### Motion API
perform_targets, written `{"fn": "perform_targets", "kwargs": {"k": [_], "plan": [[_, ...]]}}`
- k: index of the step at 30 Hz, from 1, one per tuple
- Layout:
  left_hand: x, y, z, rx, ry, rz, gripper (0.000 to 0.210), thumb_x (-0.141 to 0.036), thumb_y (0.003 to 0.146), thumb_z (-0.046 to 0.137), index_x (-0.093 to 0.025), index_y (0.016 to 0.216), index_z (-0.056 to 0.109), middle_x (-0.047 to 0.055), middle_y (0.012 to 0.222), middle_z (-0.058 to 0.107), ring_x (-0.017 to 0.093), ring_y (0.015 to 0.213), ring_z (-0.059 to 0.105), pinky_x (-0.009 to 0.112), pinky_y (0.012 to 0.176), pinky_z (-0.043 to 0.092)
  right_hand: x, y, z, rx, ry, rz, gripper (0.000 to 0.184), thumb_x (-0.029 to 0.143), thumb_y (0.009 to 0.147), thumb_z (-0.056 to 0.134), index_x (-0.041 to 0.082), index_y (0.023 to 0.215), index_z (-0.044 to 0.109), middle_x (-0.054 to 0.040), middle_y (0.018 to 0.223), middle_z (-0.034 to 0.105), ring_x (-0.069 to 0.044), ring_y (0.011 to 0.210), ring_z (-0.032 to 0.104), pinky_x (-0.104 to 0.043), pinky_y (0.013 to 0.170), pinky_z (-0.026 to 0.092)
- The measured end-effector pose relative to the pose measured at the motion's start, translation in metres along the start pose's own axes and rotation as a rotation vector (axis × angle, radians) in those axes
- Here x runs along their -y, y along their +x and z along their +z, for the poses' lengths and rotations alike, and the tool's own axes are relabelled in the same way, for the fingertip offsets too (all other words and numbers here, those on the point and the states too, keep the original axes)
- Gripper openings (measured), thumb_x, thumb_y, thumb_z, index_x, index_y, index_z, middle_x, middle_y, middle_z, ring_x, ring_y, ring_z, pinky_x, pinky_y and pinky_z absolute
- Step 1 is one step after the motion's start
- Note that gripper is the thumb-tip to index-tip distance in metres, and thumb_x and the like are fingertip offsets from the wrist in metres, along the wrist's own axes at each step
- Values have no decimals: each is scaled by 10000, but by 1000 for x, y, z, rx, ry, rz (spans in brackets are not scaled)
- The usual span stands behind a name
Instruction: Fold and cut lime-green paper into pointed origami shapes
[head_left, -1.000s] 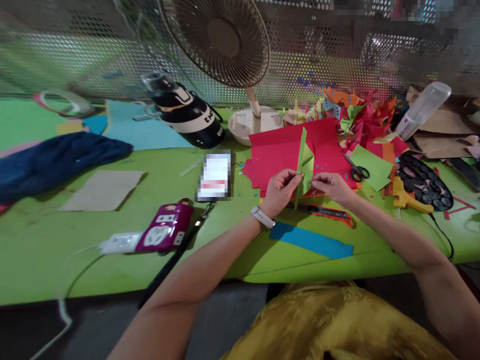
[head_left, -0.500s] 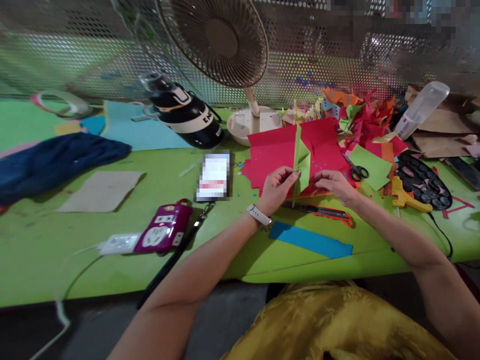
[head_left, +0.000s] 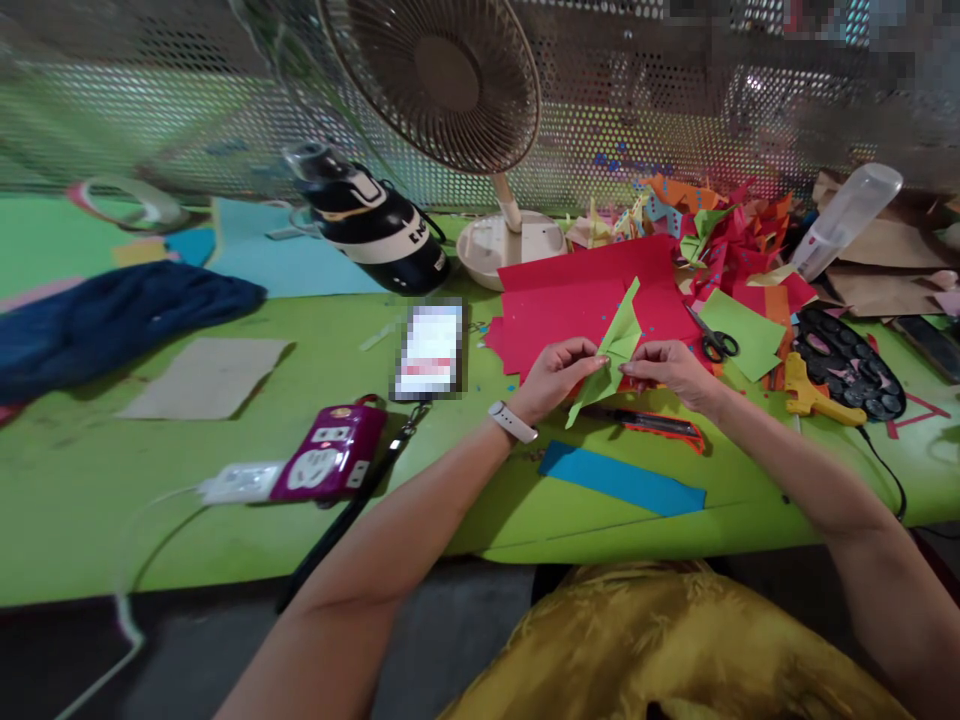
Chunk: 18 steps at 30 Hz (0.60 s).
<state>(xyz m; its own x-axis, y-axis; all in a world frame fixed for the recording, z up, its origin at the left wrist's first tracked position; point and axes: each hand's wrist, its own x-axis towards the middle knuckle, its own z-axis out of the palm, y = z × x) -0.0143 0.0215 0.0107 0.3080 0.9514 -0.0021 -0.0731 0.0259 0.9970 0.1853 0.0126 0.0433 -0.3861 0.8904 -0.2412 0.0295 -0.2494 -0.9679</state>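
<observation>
A folded piece of light green paper (head_left: 622, 330) is held up over the table, tilted, its long ends pointing to upper right and lower left. My left hand (head_left: 559, 375) pinches it near the middle from the left, thumb on top. From the other side my right hand (head_left: 671, 372) pinches its right edge between thumb and fingers. Beneath and behind the hands lie sheets of red paper (head_left: 555, 295). Just below the hands is an orange box cutter (head_left: 660, 425), and nearer to me a blue paper strip (head_left: 619, 480).
Right of my hands lie scissors (head_left: 718, 345), a green paper square (head_left: 742, 330), a yellow glue gun (head_left: 817, 395) and a black palette (head_left: 851, 365). At left are a phone (head_left: 430, 350), a purple power strip (head_left: 330, 450) and a bottle (head_left: 375, 225). A fan (head_left: 510, 245) stands behind.
The green paper has turned from upright to slanting right at its top. My right hand has moved left and now pinches the paper; before, it was apart from it.
</observation>
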Motion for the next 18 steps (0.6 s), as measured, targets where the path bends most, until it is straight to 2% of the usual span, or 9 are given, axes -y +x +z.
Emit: {"fn": "perform_targets", "kwargs": {"k": [5,10,14,16,18], "plan": [[-1,1,1,4,-32,-23,282,-413,686,813,-178,753,671,-15,665,606,81,555,487,206,510,364,-6,3,-1,-12,-25,-22,388,481,580,849,167,632,627,30,528,620,-72,483,548,-203,487,373],[-3,0,3,18,-142,-95,362,-461,646,840,-181,832,708,-1,737,666,94,617,571,229,604,458,-10,4,-1,4,-58,-41,382,495,594,839,176,627,631,31,545,624,-78,504,548,-214,519,409],[-4,0,4,4,-106,-86,384,-506,643,834,-179,779,685,-1,732,664,104,638,579,242,617,466,-10,4,-2,51,-101,-59,378,506,623,817,179,626,627,26,559,621,-87,521,552,-227,540,425],[-3,1,5,-6,-65,-76,401,-526,635,834,-178,754,673,-2,724,661,106,639,573,243,617,463,-10,3,-3,63,-141,-79,366,513,672,775,183,641,620,18,582,624,-98,539,562,-240,558,444],[-3,2,4,-22,-52,-71,428,-549,613,842,-178,744,673,-1,722,662,105,641,569,241,618,461,-11,3,-5,4,-206,-148,330,499,750,701,189,677,614,12,607,618,-110,559,568,-252,573,460]]}}
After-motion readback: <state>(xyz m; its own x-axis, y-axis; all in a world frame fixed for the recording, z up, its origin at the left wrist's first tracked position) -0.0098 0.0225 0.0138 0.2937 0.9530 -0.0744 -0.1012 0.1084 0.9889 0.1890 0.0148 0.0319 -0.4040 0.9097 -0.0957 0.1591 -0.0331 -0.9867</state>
